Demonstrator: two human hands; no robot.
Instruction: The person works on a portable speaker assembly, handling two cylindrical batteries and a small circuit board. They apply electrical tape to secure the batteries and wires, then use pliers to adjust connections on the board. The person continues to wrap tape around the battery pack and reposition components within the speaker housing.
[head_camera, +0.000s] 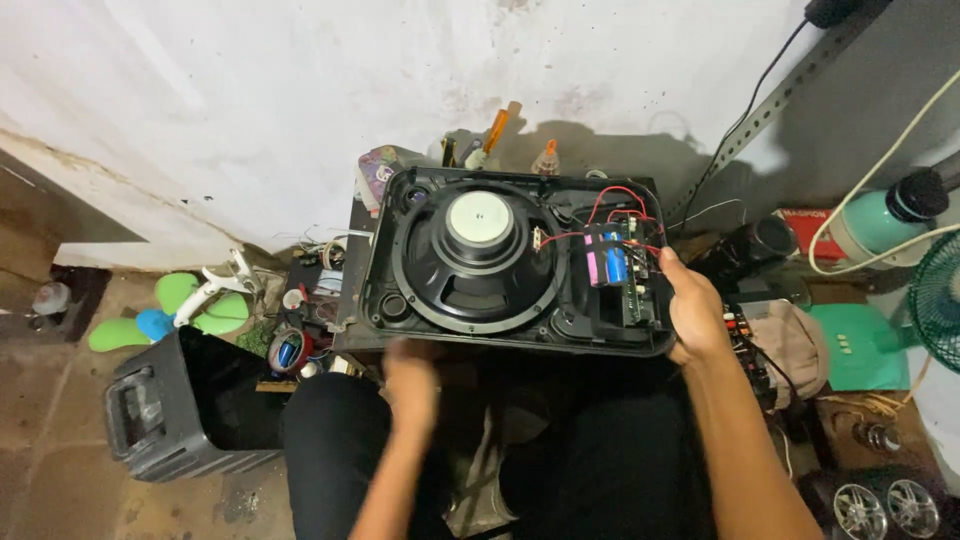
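A black speaker front panel (460, 335) lies face down across my knees, showing a large round driver (480, 262) with a white centre. At its right end sit a circuit board, red wires and a pink and blue battery pack (606, 262). My right hand (692, 312) grips the panel's right edge, thumb over the rim beside the board. My left hand (412, 385) is blurred, just below the panel's near edge; whether it holds anything cannot be made out.
An empty black speaker cabinet (190, 410) stands on the floor at left, beside green fan blades (190, 305). Small parts and tape rolls (288, 350) clutter the low table. A teal fan (935, 290), bottle (885, 215) and cables sit at right.
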